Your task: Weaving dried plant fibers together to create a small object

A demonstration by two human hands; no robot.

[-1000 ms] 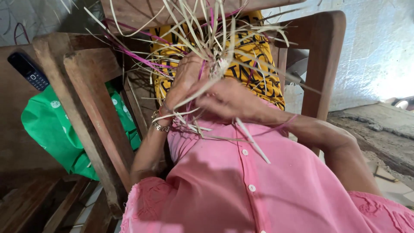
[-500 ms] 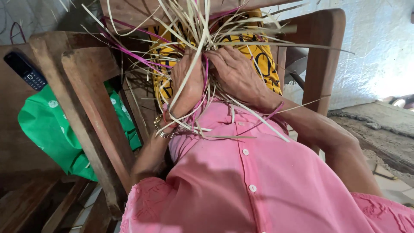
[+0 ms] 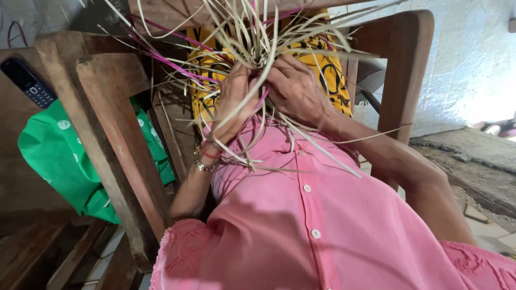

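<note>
My hands have moved up a little since before. On the far left lies a phone point(image 3: 27, 82), then a green bag point(image 3: 59, 156). My left hand point(image 3: 235, 102) and right hand point(image 3: 296, 88) pinch the straw bundle point(image 3: 252, 37) over my lap

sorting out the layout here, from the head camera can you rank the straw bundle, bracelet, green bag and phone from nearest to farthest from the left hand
1. Straw bundle: in the left hand's grip, top centre.
2. Bracelet: on that hand's own wrist, just below it.
3. Green bag: off to the left, beyond the wooden chair arm.
4. Phone: far left, above the bag, farthest.
</note>
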